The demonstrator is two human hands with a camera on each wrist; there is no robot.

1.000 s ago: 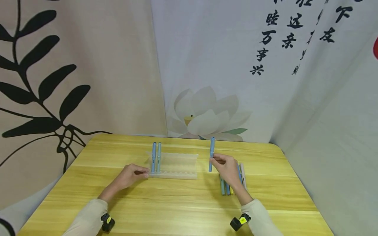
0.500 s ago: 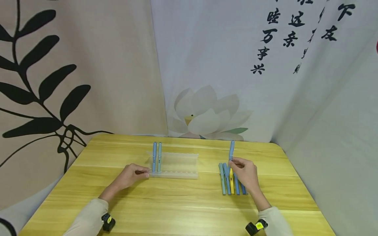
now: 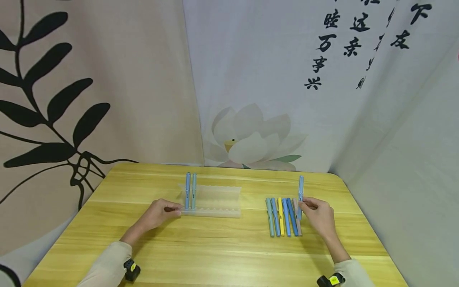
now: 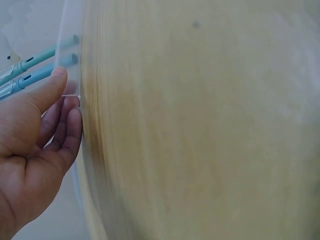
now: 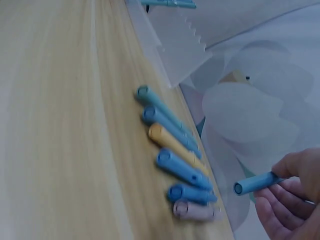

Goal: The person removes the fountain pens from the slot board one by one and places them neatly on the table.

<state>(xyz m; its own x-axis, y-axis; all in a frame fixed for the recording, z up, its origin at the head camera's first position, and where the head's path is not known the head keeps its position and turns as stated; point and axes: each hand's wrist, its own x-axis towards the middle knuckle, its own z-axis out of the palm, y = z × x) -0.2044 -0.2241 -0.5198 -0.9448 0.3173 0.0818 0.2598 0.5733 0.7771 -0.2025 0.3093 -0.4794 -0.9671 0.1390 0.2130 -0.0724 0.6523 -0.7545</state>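
My left hand (image 3: 159,215) grips the left end of a clear plastic pen rack (image 3: 215,214), thumb on its front in the left wrist view. A blue pen (image 3: 187,191) and a light green pen (image 3: 194,191) stand upright in the rack's left slots. My right hand (image 3: 319,217) pinches a light blue pen (image 3: 301,185) by its lower part, holding it nearly upright beside a row of pens. That row on the table has a green pen (image 3: 270,219), a yellow pen (image 3: 281,219), several blue ones and a greyish-pink pen (image 3: 297,219) nearest the hand.
The wooden table (image 3: 215,255) meets a hanging cloth backdrop (image 3: 258,79) along its far edge. A band with a small black camera (image 3: 132,270) sits on the left wrist, another camera (image 3: 330,280) on the right wrist.
My right hand has carried the light blue pen rightward, from near the rack, over the row to its right end, uncovering the row. The left hand and rack stay in place.
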